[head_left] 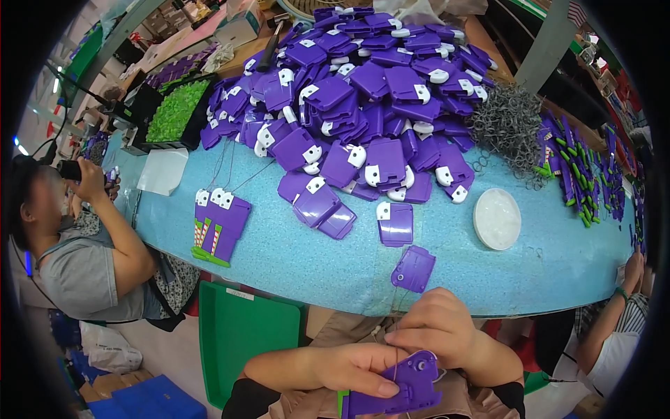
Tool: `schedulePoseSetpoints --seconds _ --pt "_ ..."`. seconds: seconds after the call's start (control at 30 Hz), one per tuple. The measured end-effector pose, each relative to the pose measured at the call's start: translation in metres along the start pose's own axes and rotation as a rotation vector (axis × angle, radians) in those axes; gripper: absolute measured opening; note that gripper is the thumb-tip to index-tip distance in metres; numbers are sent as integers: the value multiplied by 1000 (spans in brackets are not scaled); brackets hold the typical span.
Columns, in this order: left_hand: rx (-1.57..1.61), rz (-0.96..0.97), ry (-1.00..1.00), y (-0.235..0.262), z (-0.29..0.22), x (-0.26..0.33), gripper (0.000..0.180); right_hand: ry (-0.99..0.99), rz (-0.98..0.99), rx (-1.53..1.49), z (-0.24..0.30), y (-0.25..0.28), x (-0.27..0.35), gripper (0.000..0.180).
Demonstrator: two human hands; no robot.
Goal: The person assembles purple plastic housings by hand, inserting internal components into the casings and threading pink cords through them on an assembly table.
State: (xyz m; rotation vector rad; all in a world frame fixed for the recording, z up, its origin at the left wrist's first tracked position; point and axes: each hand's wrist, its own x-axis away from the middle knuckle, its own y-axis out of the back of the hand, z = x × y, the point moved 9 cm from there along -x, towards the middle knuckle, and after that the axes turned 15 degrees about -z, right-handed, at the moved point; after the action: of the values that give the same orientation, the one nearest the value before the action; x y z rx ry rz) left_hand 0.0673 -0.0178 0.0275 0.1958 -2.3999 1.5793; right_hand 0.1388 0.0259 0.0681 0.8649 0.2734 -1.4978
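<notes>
Left hand (359,371) holds a purple shell (419,392); right hand (441,325) is curled, contents unclear. Three assemblies (222,227) at left look finished; far heap (363,87) remains.

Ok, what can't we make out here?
Head view: left hand, most fingertips hidden by the purple plastic casing.
Head view: right hand, whether it grips anything, hidden by its own curled fingers.
Head view: green strip, cut off by the lower edge.
Head view: bottom of the purple-and-white casing heap, covered by upper pieces.
</notes>
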Motion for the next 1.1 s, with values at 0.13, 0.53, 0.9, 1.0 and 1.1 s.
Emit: schedulePoseSetpoints --seconds 0.13,0.53,0.9,1.0,1.1 --pt "-210 61 -275 -6 -4 -6 27 173 -133 493 5 17 -10 23" --pt "-785 -659 -418 37 -45 -14 19 -231 -375 -54 -27 49 7 25" --pt "-938 -672 -536 34 -50 -14 19 -139 -288 257 -14 51 5 29" --pt "-948 -674 -562 30 -53 -13 20 -110 -286 284 -10 50 6 30" --pt "-987 -670 -486 33 -48 -12 19 -109 -287 267 -9 50 6 30"
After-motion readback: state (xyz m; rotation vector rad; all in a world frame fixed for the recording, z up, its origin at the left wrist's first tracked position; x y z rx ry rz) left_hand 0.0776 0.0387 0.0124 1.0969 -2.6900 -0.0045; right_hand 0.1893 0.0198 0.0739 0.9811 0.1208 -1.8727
